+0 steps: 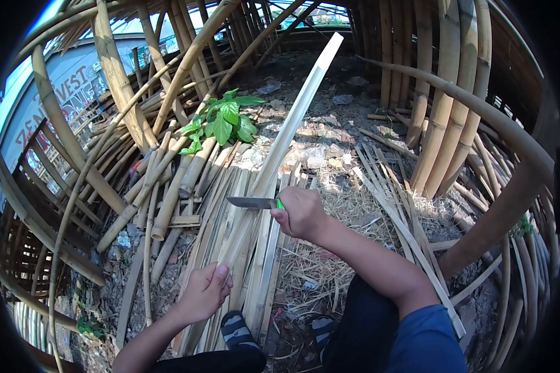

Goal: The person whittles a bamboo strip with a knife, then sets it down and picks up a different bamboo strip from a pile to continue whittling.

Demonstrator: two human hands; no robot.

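Note:
In my right hand is a knife, its fingers wrapped round a handle that shows a bit of green. The dark blade points left and lies across a long, pale bamboo strip. Lower down, my left hand is closed with the thumb on top, pinching the near end of that strip. From there the strip slants up and away to the right, its far end raised. Beneath it, several split bamboo slats lie lengthwise on the ground. The exact contact between blade and strip is hard to make out.
Straw-like shavings cover the ground at the right. Upright bamboo poles stand behind, and a curved pole reaches in from the right. Cut poles and a green leafy plant are at the left. My sandalled foot is close below.

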